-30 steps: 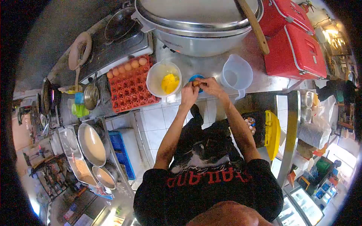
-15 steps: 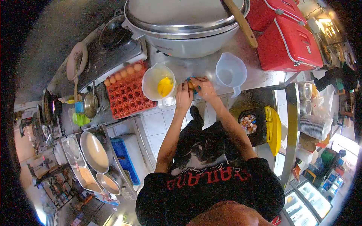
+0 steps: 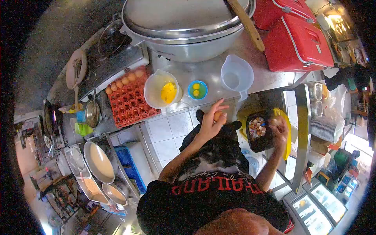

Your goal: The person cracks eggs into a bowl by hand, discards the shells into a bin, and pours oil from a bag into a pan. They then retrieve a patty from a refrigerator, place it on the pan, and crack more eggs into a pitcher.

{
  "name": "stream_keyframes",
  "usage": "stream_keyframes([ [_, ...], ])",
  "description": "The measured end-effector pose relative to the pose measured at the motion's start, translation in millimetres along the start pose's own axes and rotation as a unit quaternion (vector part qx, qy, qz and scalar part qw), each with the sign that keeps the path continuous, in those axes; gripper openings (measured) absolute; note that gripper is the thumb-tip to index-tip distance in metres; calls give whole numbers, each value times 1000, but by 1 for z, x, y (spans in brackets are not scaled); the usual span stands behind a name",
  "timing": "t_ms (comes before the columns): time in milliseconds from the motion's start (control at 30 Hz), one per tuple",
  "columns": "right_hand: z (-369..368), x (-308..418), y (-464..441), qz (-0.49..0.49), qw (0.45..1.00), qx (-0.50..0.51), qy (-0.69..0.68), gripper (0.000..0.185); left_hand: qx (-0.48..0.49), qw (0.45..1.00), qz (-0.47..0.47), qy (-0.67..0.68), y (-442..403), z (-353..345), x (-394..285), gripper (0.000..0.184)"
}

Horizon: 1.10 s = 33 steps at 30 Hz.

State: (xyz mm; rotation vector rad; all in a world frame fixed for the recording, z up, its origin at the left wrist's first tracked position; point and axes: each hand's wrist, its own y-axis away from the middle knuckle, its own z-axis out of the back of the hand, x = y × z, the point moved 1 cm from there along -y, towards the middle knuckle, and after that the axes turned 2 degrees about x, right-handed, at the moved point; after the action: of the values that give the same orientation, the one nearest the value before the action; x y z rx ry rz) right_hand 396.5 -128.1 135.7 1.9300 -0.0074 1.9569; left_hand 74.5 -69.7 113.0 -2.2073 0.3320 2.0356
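Observation:
My left hand [image 3: 209, 124] is in front of the counter edge, its fingers curled around a brown eggshell [image 3: 220, 117]. My right hand [image 3: 279, 131], smeared by motion, is over the right side of a black bin [image 3: 261, 145] of broken shells; whether it holds anything is unclear. On the counter, a small blue bowl [image 3: 189, 91] contains two egg yolks [image 3: 196, 89]. To its left stands a translucent pitcher [image 3: 151, 95] with yellow egg [image 3: 169, 93] inside. A second translucent measuring jug [image 3: 243, 76] stands to the right of the bowl.
A red egg tray [image 3: 133, 102] has several brown eggs along its far row. Behind stands a large lidded pot [image 3: 188, 47] with a wooden handle [image 3: 250, 29] across it. Red coolers [image 3: 297, 45] are at right. Pans of batter [image 3: 100, 162] sit at lower left.
My hands have parted from above the blue bowl, which now shows two yolks. The left drew back toward my body with an eggshell; the right swung right to the bin.

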Motion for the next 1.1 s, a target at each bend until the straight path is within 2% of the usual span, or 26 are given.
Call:
stream_keyframes([
  [67, 71, -29, 2, -33, 984, -54, 167, 58, -21, 995, 56, 76, -1, 12, 38, 45],
  [100, 96, -48, 4, -21, 884, -114, 453, 69, -20, 993, 64, 95, -2, 17, 42, 43],
  [133, 121, -67, 6, -48, 699, -184, 689, 79, -22, 990, 75, 114, 0, 23, 45, 42],
  [167, 116, -65, 1, 71, 736, -196, 644, 68, -25, 987, 83, 134, -1, 29, 49, 40],
  [200, 93, -61, -16, 52, 861, -158, 480, 60, -17, 983, 106, 151, -1, 33, 56, 40],
  [233, 48, -46, -23, 17, 948, -114, 296, 52, -22, 984, 111, 139, 4, 33, 59, 41],
  [267, -28, 6, -16, 42, 948, -26, 314, 42, -21, 985, 114, 126, 4, 33, 60, 41],
  [367, -159, 10, -11, 167, 925, 204, 274, 50, -16, 991, 88, 96, 6, 29, 66, 51],
  [400, -188, 10, -10, 207, 902, 275, 260, 52, -21, 993, 92, 76, 11, 29, 56, 53],
  [467, -231, 11, -12, 363, 803, 319, 348, 53, -54, 995, 78, 42, 21, 35, 51, 57],
  [533, -250, 16, -19, 341, 808, 379, 295, 53, -110, 993, 47, 16, 32, 48, 46, 60],
  [567, -257, 18, -20, 326, 809, 409, 270, 53, -121, 987, 59, 86, 39, 53, 44, 61],
  [633, -271, 22, -18, 294, 827, 409, 249, 49, -133, 962, 82, 223, 49, 65, 12, 64],
  [700, -279, 16, -21, 268, 835, 428, 220, 46, -153, 957, 77, 233, 54, 70, 15, 61],
  [800, -291, 19, -27, 346, 806, 416, 242, 45, -175, 955, 68, 228, 53, 71, 11, 60],
  [833, -289, 15, -27, 371, 795, 409, 250, 45, -172, 953, 111, 222, 52, 74, 15, 60],
  [867, -284, 8, -26, 226, 860, 402, 220, 44, -167, 949, 126, 236, 52, 75, 16, 60],
  [967, -255, -60, -46, 93, 923, 268, 259, 44, -158, 944, 138, 254, 52, 81, 44, 59],
  [1000, -241, -95, -55, 102, 925, 240, 276, 36, -162, 942, 158, 246, 53, 81, 60, 56],
  [1100, -222, -129, -68, 190, 884, 90, 417, 39, -141, 942, 189, 239, 51, 79, 72, 49],
])
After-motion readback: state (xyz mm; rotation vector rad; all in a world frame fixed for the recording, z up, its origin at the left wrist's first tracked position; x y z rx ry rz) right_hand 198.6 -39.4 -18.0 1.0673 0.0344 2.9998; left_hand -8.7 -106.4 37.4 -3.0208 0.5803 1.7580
